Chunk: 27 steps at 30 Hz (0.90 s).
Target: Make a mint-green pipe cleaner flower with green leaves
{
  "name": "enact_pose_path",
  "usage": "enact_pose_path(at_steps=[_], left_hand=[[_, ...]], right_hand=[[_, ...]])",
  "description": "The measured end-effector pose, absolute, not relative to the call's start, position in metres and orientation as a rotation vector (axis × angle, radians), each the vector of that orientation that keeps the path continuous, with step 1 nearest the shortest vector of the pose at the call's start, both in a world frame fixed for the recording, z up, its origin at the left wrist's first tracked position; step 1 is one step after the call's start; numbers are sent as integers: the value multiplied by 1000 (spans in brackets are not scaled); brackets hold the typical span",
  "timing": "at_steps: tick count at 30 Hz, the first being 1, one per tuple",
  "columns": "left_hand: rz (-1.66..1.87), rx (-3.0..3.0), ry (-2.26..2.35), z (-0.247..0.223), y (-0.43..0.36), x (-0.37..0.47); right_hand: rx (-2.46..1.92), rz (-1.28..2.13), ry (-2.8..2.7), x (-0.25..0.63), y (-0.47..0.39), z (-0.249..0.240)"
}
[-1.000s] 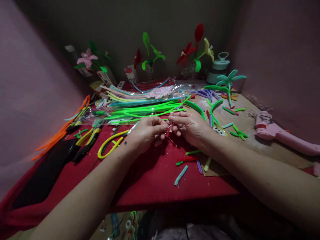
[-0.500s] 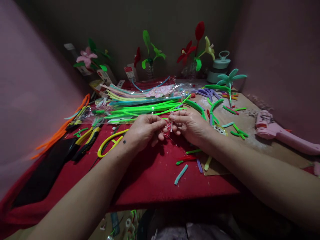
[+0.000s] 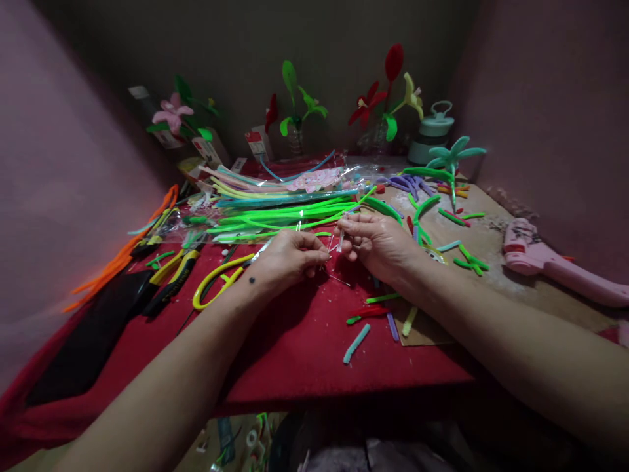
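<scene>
My left hand (image 3: pixel 292 259) is closed above the red cloth, its thumb and fingers pinching a few thin, pale flower stamens (image 3: pixel 331 244). One thin strand sticks out below its fingertips toward the right. My right hand (image 3: pixel 381 246) is closed just across from it, gripping a small whitish bundle of stamens (image 3: pixel 341 241) upright between thumb and fingers. A narrow gap separates the two hands. Yellow-handled scissors (image 3: pixel 200 292) lie beside my left wrist, partly covered by it. Bright green pipe cleaners (image 3: pixel 280 216) lie in clear plastic just behind both hands.
Pliers (image 3: pixel 177 275) and a black flat item (image 3: pixel 98 347) lie at left, near orange pipe cleaners (image 3: pixel 132 252). Cut pipe-cleaner pieces (image 3: pixel 356 343) are scattered at right. A pink glue gun (image 3: pixel 540 255) rests on the board (image 3: pixel 521 308). Pipe-cleaner flowers (image 3: pixel 366 105) stand at the back.
My hands have drawn slightly apart. The whitish bundle stays in my right hand, while a few strands show separately at my left fingertips.
</scene>
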<state>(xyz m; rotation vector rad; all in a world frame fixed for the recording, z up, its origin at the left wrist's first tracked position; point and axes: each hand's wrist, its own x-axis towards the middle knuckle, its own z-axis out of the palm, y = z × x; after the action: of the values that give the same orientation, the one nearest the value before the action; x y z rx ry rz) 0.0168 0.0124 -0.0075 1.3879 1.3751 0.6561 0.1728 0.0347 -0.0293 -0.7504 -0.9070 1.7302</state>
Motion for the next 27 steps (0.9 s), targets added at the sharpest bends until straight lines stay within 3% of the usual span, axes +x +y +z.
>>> enact_pose_path(at_steps=[6,27], left_hand=[[920,1279,1339,0,8,18],[1017,1418,1170,-6,5,26]], right_hand=[[-798,1706,-931,172,34,-30],[-804,1801,-926,169,30,-33]])
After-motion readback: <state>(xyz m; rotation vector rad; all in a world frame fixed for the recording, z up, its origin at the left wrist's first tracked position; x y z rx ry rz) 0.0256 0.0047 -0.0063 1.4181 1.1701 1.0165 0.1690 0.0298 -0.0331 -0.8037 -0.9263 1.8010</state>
